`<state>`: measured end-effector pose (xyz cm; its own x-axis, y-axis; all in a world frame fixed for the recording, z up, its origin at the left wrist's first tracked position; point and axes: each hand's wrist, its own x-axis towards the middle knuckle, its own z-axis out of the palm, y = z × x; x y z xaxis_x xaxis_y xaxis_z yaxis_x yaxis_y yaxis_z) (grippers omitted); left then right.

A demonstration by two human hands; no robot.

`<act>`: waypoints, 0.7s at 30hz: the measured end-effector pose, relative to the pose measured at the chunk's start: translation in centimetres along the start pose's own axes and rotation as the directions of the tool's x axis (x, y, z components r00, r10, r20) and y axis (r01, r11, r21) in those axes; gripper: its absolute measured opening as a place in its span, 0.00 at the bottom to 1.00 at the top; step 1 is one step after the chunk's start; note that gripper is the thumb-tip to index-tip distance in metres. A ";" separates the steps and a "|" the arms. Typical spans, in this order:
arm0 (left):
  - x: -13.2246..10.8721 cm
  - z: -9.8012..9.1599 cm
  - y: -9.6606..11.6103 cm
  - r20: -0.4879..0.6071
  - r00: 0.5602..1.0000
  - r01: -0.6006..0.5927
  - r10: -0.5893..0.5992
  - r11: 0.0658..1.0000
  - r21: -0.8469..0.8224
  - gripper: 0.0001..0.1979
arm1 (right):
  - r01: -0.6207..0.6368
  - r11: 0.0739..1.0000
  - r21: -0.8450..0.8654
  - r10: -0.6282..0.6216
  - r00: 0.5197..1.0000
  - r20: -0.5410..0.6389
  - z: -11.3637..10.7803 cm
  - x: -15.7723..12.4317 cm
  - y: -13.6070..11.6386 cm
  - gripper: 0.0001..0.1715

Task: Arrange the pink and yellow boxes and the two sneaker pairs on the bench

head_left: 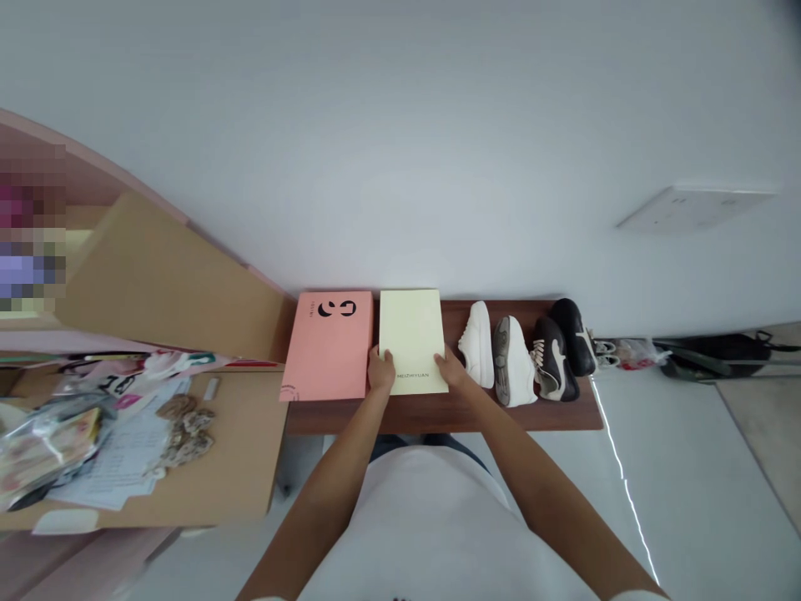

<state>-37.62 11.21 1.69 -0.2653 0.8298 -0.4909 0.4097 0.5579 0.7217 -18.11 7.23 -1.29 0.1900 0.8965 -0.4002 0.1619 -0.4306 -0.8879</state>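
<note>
A pale yellow shoebox printed "MEIZHIYUAN" is gripped at its two near sides. My left hand holds its left edge, thumb on the lid. On the opposite edge, my right hand has its thumb on top and its other fingers hidden down the side. A pink box with black marks lies just left of the yellow one, on a dark brown wooden shelf. To the right are a pair of white shoes, one turned to show its grey sole, and a pair of black shoes.
A cluttered desk with papers, scrunchies and plastic bags stands at the left. Above it is a cardboard-coloured panel. A white wall rises behind the shelf. Bags lie at the right, and a wall plate is higher up.
</note>
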 end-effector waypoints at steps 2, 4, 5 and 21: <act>-0.5 -0.1 0.6 -0.036 0.999 -0.019 0.020 0.999 0.026 0.25 | -0.026 0.998 -0.062 0.022 0.998 -0.057 0.0 -0.2 -0.5 0.31; -1.3 0.0 1.1 -0.096 0.988 -0.114 0.119 0.992 0.058 0.28 | -0.032 0.996 -0.085 0.023 0.994 -0.104 -0.5 -0.7 -0.8 0.34; -1.8 0.2 1.5 -0.118 0.975 -0.183 0.190 0.981 0.071 0.29 | -0.023 0.997 -0.076 0.014 0.993 -0.118 -0.9 -1.1 -0.8 0.36; -9.9 14.8 3.4 0.315 0.887 -0.370 0.339 0.928 0.044 0.31 | -0.006 0.999 -0.037 -0.009 0.917 -0.400 -18.1 -6.6 4.6 0.36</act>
<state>-20.70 4.77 1.83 0.1787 0.9215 -0.3448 0.5168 0.2102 0.8299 -1.10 -2.50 1.39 0.5598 0.7842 -0.2678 0.1961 -0.4394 -0.8766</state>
